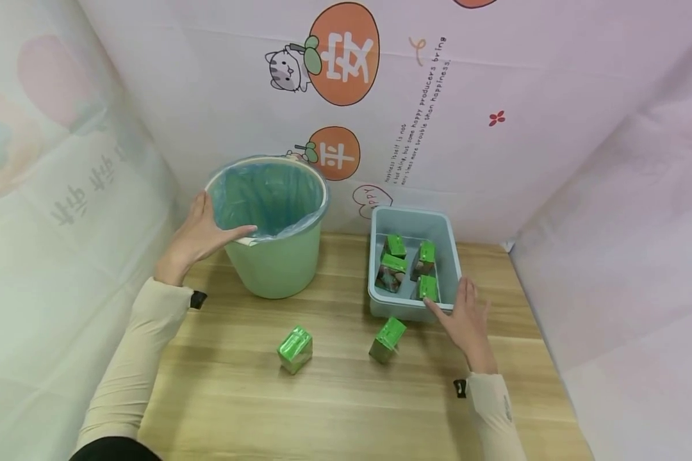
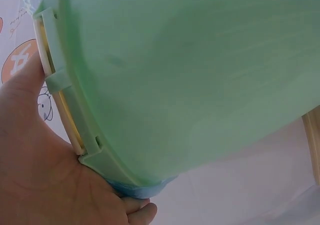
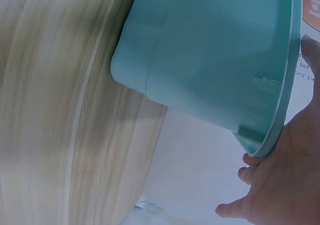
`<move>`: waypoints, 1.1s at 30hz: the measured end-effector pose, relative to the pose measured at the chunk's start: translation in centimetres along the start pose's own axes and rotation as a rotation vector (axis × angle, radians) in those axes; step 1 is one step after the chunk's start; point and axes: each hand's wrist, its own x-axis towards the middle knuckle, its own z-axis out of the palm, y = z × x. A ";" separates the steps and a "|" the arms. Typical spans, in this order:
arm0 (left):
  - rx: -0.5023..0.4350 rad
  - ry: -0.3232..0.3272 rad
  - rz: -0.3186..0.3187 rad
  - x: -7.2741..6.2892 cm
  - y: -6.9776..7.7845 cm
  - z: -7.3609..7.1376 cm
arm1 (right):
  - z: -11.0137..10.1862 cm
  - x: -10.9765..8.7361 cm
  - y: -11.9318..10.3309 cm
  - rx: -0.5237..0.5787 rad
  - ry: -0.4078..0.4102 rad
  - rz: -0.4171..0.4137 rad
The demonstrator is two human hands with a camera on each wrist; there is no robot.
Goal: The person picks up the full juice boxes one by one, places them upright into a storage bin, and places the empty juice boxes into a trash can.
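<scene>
My left hand [image 1: 195, 235] rests spread on the left front rim of a pale green bucket [image 1: 277, 269] lined with a blue plastic bag [image 1: 265, 192]. The left wrist view has its thumb on the rim of the bucket [image 2: 190, 85] and its fingertips beyond the edge. With thumb and fingers spread, my right hand [image 1: 467, 325] touches the front right corner of a blue-grey plastic bin [image 1: 375, 256]. Several small green-topped packs [image 1: 393, 264] lie inside that bin. Two more packs stand on the table, one left [image 1: 295, 349], another right [image 1: 387, 339] near the bin.
The wooden table [image 1: 334, 410] meets a printed cloth [image 1: 467, 160] behind the bucket and bin. Pale cloth sides close in the left and right. A dark strap piece [image 1: 198, 299] shows at the left wrist, another [image 1: 460, 388] at the right.
</scene>
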 end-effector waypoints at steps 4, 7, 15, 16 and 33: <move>-0.006 0.007 -0.001 0.0 -0.1 0.0 | 0.3 -0.5 -0.7 0.021 0.033 -0.027; -0.007 0.013 0.000 0.1 0.0 0.1 | 0.6 -1.0 -1.3 0.039 0.059 -0.056; -0.004 0.021 0.007 0.2 0.0 0.1 | 1.9 -2.2 -2.9 0.033 0.127 -0.145; -0.002 0.020 0.006 0.2 0.0 0.1 | 2.1 -2.4 -3.2 0.037 0.142 -0.166; -0.005 0.021 -0.013 -0.2 0.0 -0.2 | 7.8 -4.6 -12.6 0.160 0.273 -0.613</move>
